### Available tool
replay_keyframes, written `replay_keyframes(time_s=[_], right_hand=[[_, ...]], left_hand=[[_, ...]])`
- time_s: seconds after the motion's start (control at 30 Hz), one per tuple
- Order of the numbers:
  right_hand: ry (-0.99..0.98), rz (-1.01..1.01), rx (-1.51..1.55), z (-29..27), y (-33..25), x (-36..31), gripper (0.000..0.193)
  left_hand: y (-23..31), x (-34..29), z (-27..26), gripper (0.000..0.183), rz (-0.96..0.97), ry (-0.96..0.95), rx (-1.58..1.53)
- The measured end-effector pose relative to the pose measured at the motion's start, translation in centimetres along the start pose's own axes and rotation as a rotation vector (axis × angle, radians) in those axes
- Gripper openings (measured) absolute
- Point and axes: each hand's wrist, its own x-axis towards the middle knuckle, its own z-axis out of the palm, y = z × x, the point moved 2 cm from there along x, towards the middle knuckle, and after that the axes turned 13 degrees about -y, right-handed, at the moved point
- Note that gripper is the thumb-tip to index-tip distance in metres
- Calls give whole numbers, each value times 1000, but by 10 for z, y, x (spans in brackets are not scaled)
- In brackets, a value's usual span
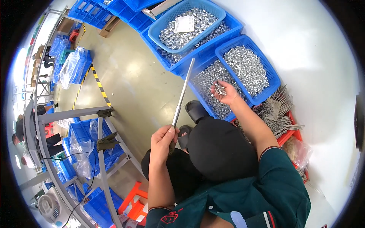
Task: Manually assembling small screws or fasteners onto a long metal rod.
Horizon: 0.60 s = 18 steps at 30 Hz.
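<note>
My left hand (pixel 163 140) is closed around the lower end of a thin silver metal rod (pixel 184 86), which points up and away, tilted slightly to the right. A wider sleeve-like section shows on the rod just above my fingers. Over a blue bin (pixel 200 99) full of small silver metal fittings (pixel 211 78), my right hand (pixel 230 97) is palm up with its fingers curled. Several of the same small fittings lie in that palm. A blue basket (pixel 270 72) beside the hand holds more small silver pieces (pixel 245 70).
Farther back, a light blue basket (pixel 152 31) of metal pieces carries a white paper slip (pixel 184 24). Long screw-like parts (pixel 272 117) fill a red crate (pixel 292 131) by the white wall. At left stand a grey metal frame (pixel 72 114), blue crates and a fan (pixel 49 207).
</note>
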Motion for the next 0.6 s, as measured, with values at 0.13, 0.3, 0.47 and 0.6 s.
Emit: replay_keyframes(time_s=[0.13, 0.3, 0.47, 0.6], right_hand=[[-120, 60, -3, 15, 0, -6, 26], [-100, 87, -81, 30, 0, -19, 31], [-46, 87, -231, 49, 4, -31, 31], [-71, 81, -236, 73, 7, -43, 25]], left_hand=[[-3, -2, -1, 22, 41, 0, 12], [-2, -8, -2, 22, 31, 2, 38], [-9, -15, -2, 21, 29, 7, 50], [-9, -26, -1, 21, 81, 13, 32]])
